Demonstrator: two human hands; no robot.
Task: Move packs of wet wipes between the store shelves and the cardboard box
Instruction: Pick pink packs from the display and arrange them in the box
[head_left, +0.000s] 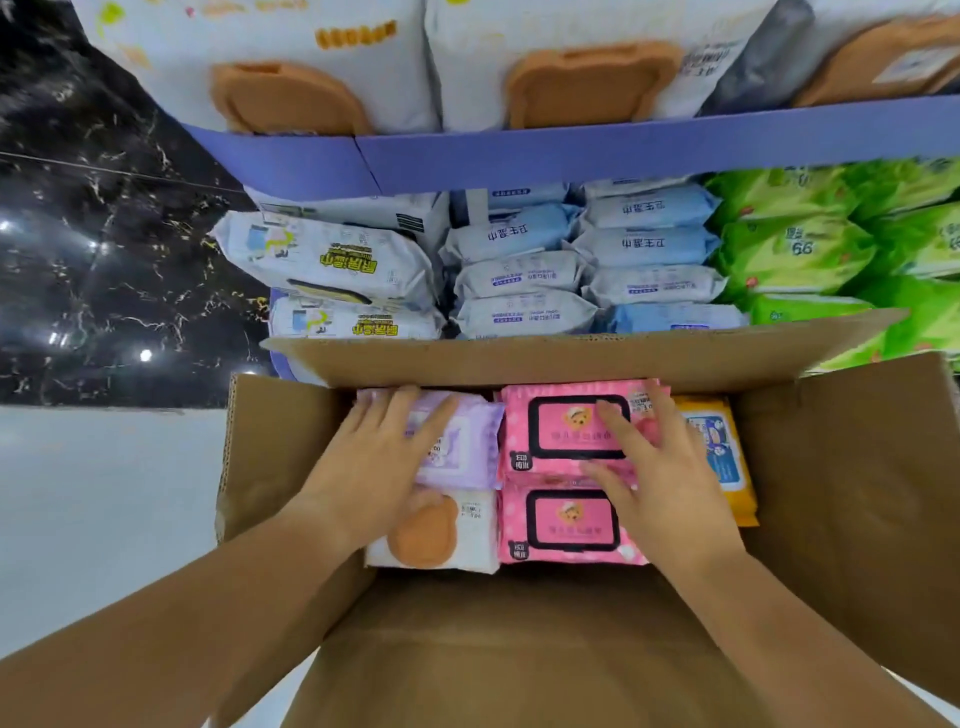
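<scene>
An open cardboard box (280, 447) stands in front of the shelves and holds several packs of wet wipes. My left hand (382, 457) lies flat with straight fingers on a purple pack (470, 441). Below it sits a white pack with an orange lid (441, 535). My right hand (654, 467) rests with spread fingers on the far pink pack (563, 431); a second pink pack (569, 525) lies nearer me. A yellow pack (727, 457) stands at the box's right side, partly hidden by my right hand.
The lower shelf behind the box holds white-and-yellow packs (332, 265), blue and white packs (587, 260) and green packs (810, 249). A purple shelf edge (571, 150) runs above, with large white packs with orange lids (291, 67) on top. Dark marble wall at left.
</scene>
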